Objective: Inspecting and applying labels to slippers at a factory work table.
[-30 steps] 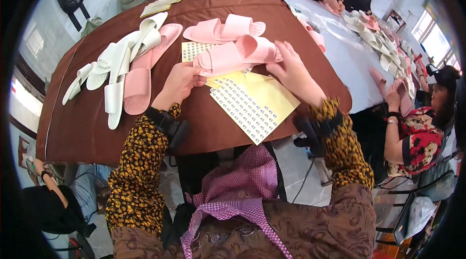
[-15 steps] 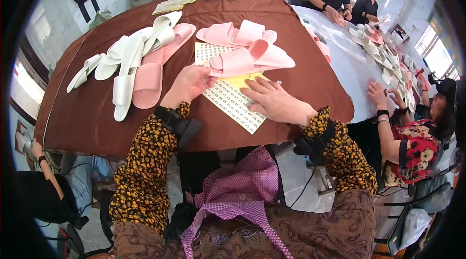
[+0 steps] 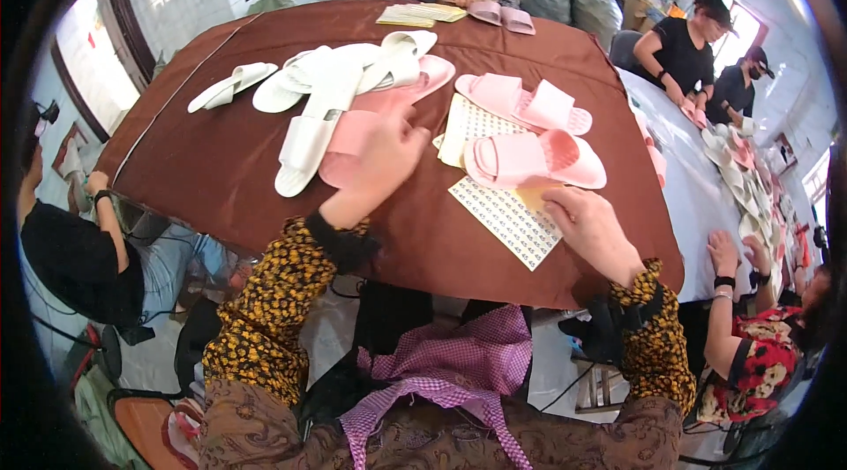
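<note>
My left hand point(image 3: 388, 157), smeared by motion, is over the edge of a pink slipper point(image 3: 348, 139); whether it grips it I cannot tell. White slippers point(image 3: 311, 137) lie heaped against and over that pink one. My right hand point(image 3: 593, 225) has its thumb and fingers pinched together at the edge of a sticker sheet point(image 3: 505, 219) with a bare yellow strip; anything between the fingertips is too small to make out. Just beyond that hand, a pink slipper point(image 3: 503, 160) rests partly over the sheets. A pair of pink slippers point(image 3: 522, 101) lies behind it, beside a second sticker sheet point(image 3: 459, 130).
Brown cloth point(image 3: 423, 249) covers the table. Across it a person sits by pink slippers point(image 3: 501, 17) and a stack of sheets point(image 3: 421, 13). On the right, people work at a pale table point(image 3: 684, 148) with piled slippers point(image 3: 739, 175). Another person sits at the left.
My left hand has left the near pink slipper and moved left to the heaped slippers. My right hand has gone from lying flat on the sheet to a pinch at its edge. The view has shifted.
</note>
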Tool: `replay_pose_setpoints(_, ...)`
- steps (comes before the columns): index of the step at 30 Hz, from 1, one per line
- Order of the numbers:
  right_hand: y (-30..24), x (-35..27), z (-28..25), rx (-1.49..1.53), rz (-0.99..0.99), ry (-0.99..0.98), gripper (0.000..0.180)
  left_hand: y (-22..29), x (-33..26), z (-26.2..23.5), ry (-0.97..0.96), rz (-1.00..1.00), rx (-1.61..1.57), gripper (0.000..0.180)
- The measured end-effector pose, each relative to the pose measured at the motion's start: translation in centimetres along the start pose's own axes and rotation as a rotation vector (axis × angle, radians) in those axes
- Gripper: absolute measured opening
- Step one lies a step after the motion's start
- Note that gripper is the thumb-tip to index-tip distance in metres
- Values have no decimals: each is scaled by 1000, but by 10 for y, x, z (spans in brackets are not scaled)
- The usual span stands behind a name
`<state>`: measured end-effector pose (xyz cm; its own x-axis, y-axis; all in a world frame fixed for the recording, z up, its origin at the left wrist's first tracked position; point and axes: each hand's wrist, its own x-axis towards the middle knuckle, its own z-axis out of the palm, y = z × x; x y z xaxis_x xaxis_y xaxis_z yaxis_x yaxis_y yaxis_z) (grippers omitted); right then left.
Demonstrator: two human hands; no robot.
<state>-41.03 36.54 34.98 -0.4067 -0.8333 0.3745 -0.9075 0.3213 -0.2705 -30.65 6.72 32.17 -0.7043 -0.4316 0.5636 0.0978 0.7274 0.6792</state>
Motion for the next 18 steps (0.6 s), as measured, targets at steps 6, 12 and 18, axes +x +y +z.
replay_pose_setpoints(6, -1, 6, -21, 234, 122, 54, 19, -33, -21, -87, 198, 80, 801, 64)
replay_pose_setpoints(12, -19, 9, -10, 399, 110, -25, 18, -58, -20, -113, 1, -213, 669, 63)
replay_pose_setpoints(18, -29, 0, -21, 432, 150, -72, 20, -32, -28, -146, 127, -215, 457, 55)
